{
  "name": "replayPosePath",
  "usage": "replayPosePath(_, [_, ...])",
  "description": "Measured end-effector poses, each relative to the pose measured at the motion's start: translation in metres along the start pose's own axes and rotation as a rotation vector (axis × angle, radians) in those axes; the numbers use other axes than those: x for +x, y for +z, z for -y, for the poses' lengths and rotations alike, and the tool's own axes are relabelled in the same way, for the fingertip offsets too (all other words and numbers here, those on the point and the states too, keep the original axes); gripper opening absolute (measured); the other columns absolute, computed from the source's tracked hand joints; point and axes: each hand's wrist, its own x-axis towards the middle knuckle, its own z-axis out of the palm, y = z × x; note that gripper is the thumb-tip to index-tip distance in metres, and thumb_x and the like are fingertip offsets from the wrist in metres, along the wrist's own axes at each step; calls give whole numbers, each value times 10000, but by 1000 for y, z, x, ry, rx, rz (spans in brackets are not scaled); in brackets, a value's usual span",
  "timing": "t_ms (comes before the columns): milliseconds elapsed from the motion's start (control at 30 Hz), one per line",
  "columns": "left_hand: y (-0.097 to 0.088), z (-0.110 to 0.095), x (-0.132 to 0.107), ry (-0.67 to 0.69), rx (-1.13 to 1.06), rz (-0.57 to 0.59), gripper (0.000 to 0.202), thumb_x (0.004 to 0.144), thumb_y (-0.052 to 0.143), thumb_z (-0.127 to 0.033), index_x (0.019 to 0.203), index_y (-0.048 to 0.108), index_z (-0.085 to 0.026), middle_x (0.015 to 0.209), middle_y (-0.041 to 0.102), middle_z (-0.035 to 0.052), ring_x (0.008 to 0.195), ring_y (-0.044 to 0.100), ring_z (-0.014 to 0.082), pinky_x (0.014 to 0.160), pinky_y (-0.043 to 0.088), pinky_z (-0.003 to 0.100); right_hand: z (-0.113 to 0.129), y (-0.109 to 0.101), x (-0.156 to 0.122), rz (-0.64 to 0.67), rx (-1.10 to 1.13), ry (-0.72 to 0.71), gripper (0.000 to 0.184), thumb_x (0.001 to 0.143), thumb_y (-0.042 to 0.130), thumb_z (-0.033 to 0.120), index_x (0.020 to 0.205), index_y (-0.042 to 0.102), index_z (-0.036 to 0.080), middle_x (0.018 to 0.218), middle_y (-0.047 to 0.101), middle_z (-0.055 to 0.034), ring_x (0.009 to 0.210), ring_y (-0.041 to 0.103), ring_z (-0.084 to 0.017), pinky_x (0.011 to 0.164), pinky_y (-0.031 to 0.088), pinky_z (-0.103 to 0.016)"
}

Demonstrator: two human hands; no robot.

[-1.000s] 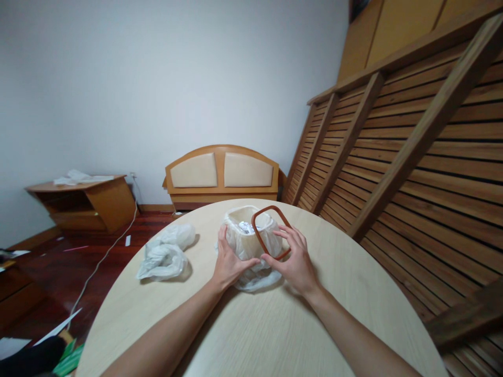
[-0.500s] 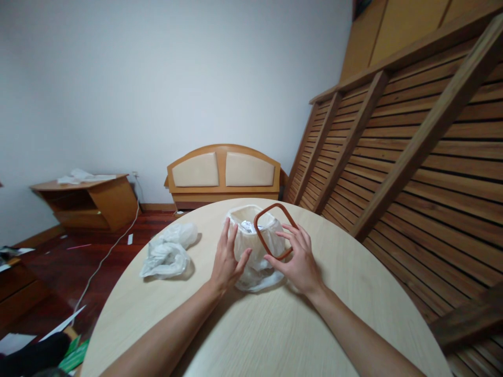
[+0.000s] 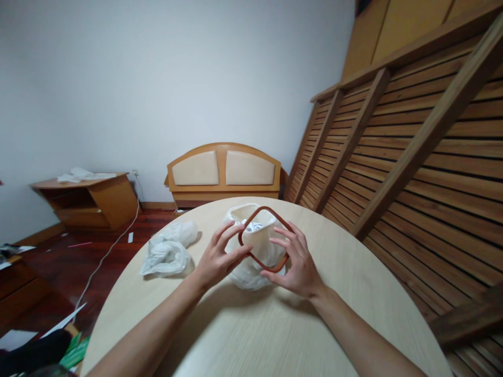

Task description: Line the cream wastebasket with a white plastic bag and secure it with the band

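Observation:
A brown square ring with rounded corners (image 3: 262, 209) is held up between my two hands, tilted so that one corner points upward. My left hand (image 3: 220, 254) pinches its left corner between thumb and fingers. On the right side, my right hand (image 3: 296, 262) grips the ring with the thumb at its lower edge and the fingers along its right edge. Behind the ring stands a small bin lined with a whitish plastic bag (image 3: 236, 214); its mouth faces up and something silvery and crumpled shows inside. The bag bunches around the bin's base.
A crumpled white plastic bag (image 3: 167, 256) lies on the left of the round pale table (image 3: 251, 335). Beyond the table are a headboard (image 3: 223, 191) and a low cabinet (image 3: 110, 201). Slatted wooden panels (image 3: 393, 162) lean along the right side.
The ring has moved left and turned to stand on a corner in front of the bin. My left hand has left the bin's side and taken hold of the ring's left corner.

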Motion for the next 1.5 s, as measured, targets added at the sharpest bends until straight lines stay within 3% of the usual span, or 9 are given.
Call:
replayPosePath(100, [-5, 4, 2, 39, -86, 46, 225, 915, 631, -168, 1129, 627, -238, 1374, 534, 122, 1366, 434, 286, 1038, 513, 484, -2, -2, 0, 15, 46, -34, 693, 740, 732, 625, 1248, 556, 188, 1351, 548, -171, 1404, 346, -407, 1100, 359, -641])
replayPosePath(200, [-3, 2, 2, 18, -133, 43, 191, 926, 610, -161, 1105, 625, -228, 1309, 586, 120, 1350, 460, 273, 1022, 526, 476, -7, -5, 0, 12, 108, -16, 653, 859, 542, 687, 1272, 543, 181, 1378, 522, -177, 1408, 342, -391, 1100, 359, -625])
replayPosePath(333, [-1, -1, 4, -60, -177, -7, 164, 922, 610, -143, 1058, 629, -230, 1185, 631, 100, 1295, 505, 263, 1000, 532, 461, -14, -12, 1, -63, 116, 31, 539, 986, 336, 591, 1285, 540, 191, 1386, 500, -170, 1352, 412, -350, 1077, 385, -596])
replayPosePath(567, [0, -2, 8, -183, -219, -81, 147, 933, 588, -134, 1038, 623, -229, 1059, 624, 72, 1204, 548, 234, 998, 515, 442, -17, -22, 6, -57, -16, -172, 228, 949, 529, 317, 1124, 655, 241, 1262, 623, -99, 1311, 446, -319, 1030, 438, -528])
replayPosePath(667, [1, -1, 7, -193, -225, -84, 147, 933, 589, -140, 1041, 625, -234, 1075, 628, 71, 1212, 554, 235, 1006, 513, 444, -13, -26, 10, -6, -57, -280, 229, 905, 572, 195, 1107, 669, 241, 1132, 706, -66, 1253, 501, -281, 1026, 434, -483])
replayPosePath(900, [6, 1, 3, -244, -227, -78, 167, 940, 572, -130, 1059, 617, -239, 1253, 579, 94, 1255, 551, 226, 1015, 524, 430, -5, -28, 17, 35, -66, -389, 239, 903, 599, 143, 1125, 663, 207, 968, 730, -43, 1003, 606, -198, 958, 470, -382])
replayPosePath(1000, [10, 1, 0, -292, -223, -58, 254, 949, 566, -158, 1186, 582, -249, 1376, 516, 122, 1277, 546, 229, 1022, 525, 428, -8, -27, 15, 35, -66, -375, 225, 895, 609, 137, 1107, 665, 191, 953, 721, -52, 967, 601, -204, 916, 485, -380])
replayPosePath(1167, [16, 1, -4, -302, -180, 51, 561, 963, 544, -184, 1481, 352, -282, 1489, 451, 151, 1378, 466, 255, 1094, 470, 487, -22, -27, 9, 33, -123, -265, 235, 900, 604, 153, 1113, 669, 230, 950, 708, -50, 949, 599, -218, 874, 489, -389])
replayPosePath(1500, [21, 0, -6, -266, -182, 144, 510, 973, 511, -188, 1467, 410, -266, 1433, 539, 117, 1422, 415, 255, 1136, 426, 486, -62, -25, -6, -74, -311, 23, 172, 970, 548, 236, 1045, 701, 211, 932, 703, -65, 924, 600, -226, 850, 456, -380])
